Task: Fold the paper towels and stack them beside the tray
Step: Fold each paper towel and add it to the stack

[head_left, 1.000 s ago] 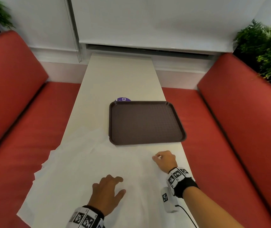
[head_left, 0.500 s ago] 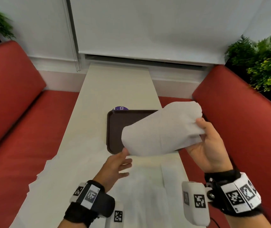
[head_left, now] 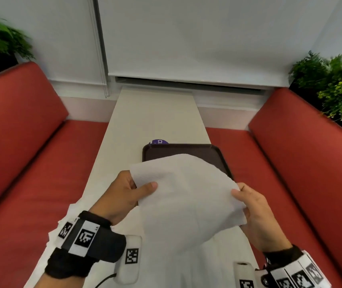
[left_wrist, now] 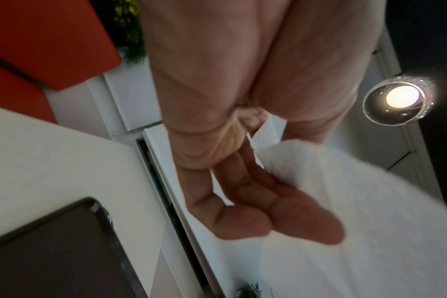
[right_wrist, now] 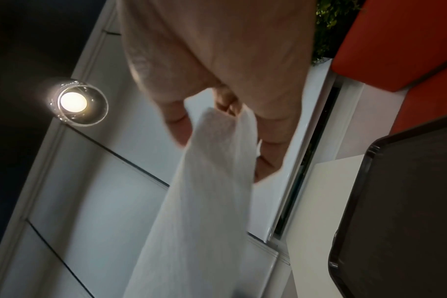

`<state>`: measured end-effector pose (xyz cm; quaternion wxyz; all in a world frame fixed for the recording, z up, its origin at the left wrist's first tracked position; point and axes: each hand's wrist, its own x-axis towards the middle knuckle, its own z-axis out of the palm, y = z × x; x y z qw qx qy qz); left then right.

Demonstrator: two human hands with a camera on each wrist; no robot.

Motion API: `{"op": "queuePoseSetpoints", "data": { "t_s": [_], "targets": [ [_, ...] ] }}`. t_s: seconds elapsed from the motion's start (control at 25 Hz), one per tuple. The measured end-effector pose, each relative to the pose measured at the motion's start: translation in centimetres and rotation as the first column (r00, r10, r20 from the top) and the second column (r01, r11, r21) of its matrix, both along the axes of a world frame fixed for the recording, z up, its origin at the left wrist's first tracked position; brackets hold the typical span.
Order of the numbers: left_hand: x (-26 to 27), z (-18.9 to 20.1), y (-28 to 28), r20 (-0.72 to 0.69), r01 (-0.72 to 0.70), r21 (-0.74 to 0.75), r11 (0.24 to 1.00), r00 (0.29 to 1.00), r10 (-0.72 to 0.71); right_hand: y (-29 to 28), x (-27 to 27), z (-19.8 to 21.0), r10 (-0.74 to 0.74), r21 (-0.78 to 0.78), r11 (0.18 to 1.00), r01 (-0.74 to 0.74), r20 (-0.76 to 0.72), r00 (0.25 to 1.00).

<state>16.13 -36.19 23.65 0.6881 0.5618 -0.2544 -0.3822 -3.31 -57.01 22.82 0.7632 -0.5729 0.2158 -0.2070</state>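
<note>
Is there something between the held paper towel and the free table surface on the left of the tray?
Nothing visible. Both the left hand and right hand hold the paper towel in the air; the table left of the tray looks bare.

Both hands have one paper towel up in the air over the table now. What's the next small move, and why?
Probably bring the two held corners together to make the first fold. The paper towel hangs unfolded, the left hand pinching its left corner and the right hand its right edge. It is lifted off the loose sheets on the table, near the tray.
</note>
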Motion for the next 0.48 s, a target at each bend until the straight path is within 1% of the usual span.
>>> {"op": "queuePoseSetpoints", "data": {
  "t_s": [0.08, 0.12, 0.16, 0.24, 0.36, 0.48],
  "targets": [
    [1.3, 0.6, 0.8, 0.007, 0.044, -0.015, 0.999, 0.999, -0.044, 0.0, 1.1, 0.5, 0.181, -0.028, 0.983, -0.184, -0.081, 0.980],
    [1.9, 1.0, 1.1, 0.011, 0.059, -0.016, 0.998, 0.998, -0.059, 0.2, 1.7, 0.8, 0.235, -0.054, 0.968, -0.243, -0.125, 0.964],
    [2.3, 1.4, 1.3, 0.014, 0.062, -0.022, 0.998, 0.998, -0.062, 0.3, 2.4, 1.1, 0.253, -0.094, 0.959, -0.269, -0.154, 0.955],
    [2.8, 1.9, 1.7, 0.015, 0.046, -0.027, 0.999, 0.999, -0.046, 0.8, 3.6, 1.7, 0.204, -0.162, 0.960, -0.226, -0.139, 0.969],
    [2.1, 1.6, 1.8, 0.019, 0.051, 0.009, 0.999, 0.998, -0.051, 1.1, 4.7, 1.7, 0.137, -0.187, 0.972, -0.146, -0.057, 0.989],
    [1.9, 1.2, 1.4, 0.068, -0.076, 0.083, 0.994, 0.995, 0.070, 0.9, 5.2, 1.3, 0.138, -0.222, 0.964, -0.144, -0.044, 0.989]
  ]
}}
